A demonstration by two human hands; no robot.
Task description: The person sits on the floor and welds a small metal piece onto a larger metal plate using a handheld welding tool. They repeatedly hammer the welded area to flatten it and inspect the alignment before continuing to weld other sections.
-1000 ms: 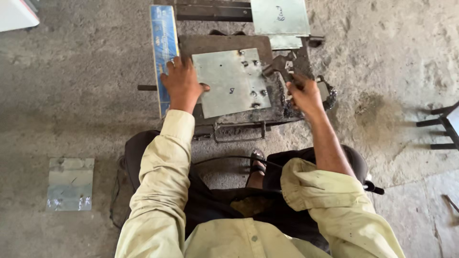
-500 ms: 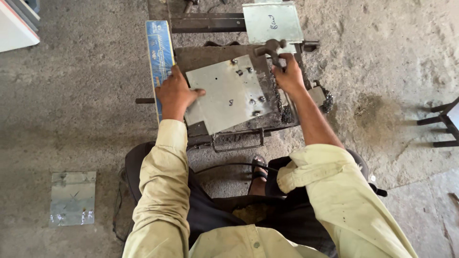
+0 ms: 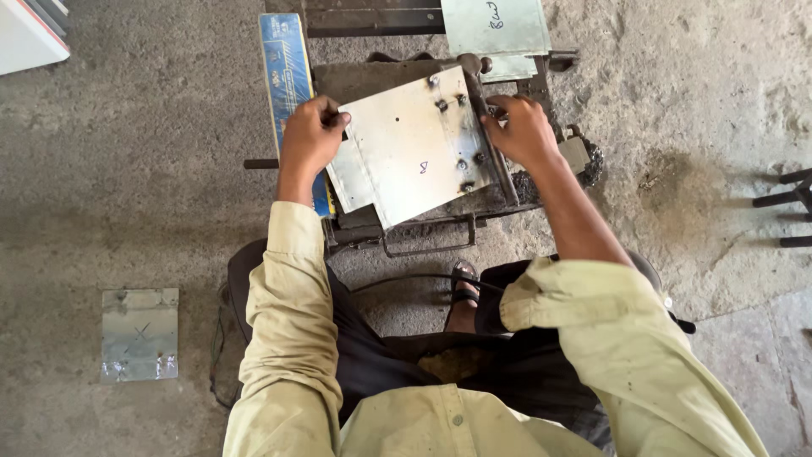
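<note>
Since half second ago, sheet-metal plate (image 3: 419,140) rotated further, left corner lifted toward 11 o'clock; both hands shifted up with it. Left hand (image 3: 309,140) pinches plate's left corner, fingers curled closed over edge. Right hand (image 3: 523,131) closed on plate's right edge, beside dark metal bar (image 3: 491,135). Plate lies tilted on dark steel work stand (image 3: 397,222), at 12 o'clock from body. Blue flat box (image 3: 286,72) just left of plate, partly under left hand. Second metal sheet (image 3: 495,25) at 12 o'clock beyond stand. Small metal plate (image 3: 139,333) on concrete floor (image 3: 127,169) at 9 o'clock, well apart.
</note>
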